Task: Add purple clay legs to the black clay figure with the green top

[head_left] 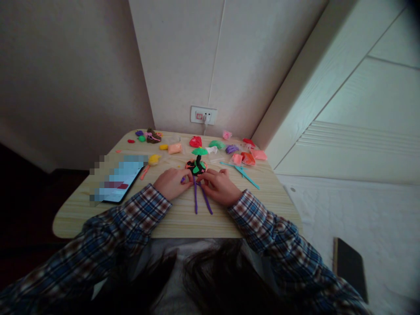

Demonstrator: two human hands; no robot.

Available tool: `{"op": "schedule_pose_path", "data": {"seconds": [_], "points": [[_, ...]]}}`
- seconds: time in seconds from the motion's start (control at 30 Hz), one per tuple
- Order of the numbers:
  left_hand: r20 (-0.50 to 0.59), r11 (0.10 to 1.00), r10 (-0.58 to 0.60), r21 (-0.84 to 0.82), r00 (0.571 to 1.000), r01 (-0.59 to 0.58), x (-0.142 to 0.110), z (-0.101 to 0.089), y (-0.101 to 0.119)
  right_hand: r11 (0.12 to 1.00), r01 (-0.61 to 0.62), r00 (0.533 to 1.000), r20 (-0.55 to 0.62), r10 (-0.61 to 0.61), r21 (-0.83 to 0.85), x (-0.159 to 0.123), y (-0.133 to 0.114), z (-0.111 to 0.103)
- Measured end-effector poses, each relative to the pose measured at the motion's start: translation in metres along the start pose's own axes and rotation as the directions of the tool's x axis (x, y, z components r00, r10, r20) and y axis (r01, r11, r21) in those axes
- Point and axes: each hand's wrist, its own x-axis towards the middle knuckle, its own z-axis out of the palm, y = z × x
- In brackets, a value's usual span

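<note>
Two hands are working at the near middle of a pale wooden table (98, 210), which is standing in a corner under a wall socket (203, 115). A phone (120, 183) is lying on the table's left side; a teal tool (241, 171) is lying to the right. Clay lumps in red, green, pink, orange and purple are sitting scattered along the far edge, among them a red lump (195, 141).

Just beyond the hands, a small dark clay model (197, 166) with a green cap is standing upright. Two purple strips (201, 199) are running from the fingertips back toward the near edge, close together at the top, spreading slightly.

The left hand (171, 183) is resting on the table, fingers curled, seemingly pinching a purple bit at the tips. The right hand (219, 187) is lying alongside, fingers bent and pressing at the strips' upper ends; the exact grip cannot be told.

Judgement: the strips are probably soft, light, easily stretched or torn. Lifting near an end with a gentle pinch, while supporting the middle, looks safest.
</note>
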Motion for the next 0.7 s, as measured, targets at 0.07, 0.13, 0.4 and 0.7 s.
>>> {"op": "schedule_pose_path", "data": {"seconds": [0.07,0.13,0.4,0.7], "points": [[-0.002,1.0,0.006,-0.003,1.0,-0.006,0.0001,-0.0012,-0.0002,1.0,0.009,1.0,0.003,-0.009,-0.015,-0.0001,-0.0003,-0.0003],[0.0,1.0,0.01,-0.01,1.0,-0.01,0.0001,-0.002,-0.0006,0.999,0.02,1.0,0.011,-0.02,-0.03,-0.0002,-0.0005,-0.0006],[0.016,0.999,0.014,-0.043,1.0,-0.013,0.0,-0.0025,-0.0014,0.996,0.064,0.998,0.017,-0.063,-0.057,-0.0001,0.0004,-0.0009],[0.017,0.999,0.002,-0.034,1.0,-0.001,0.0002,-0.002,0.0001,0.996,0.068,0.997,0.03,-0.066,-0.065,0.0002,-0.0021,-0.0023]]}}
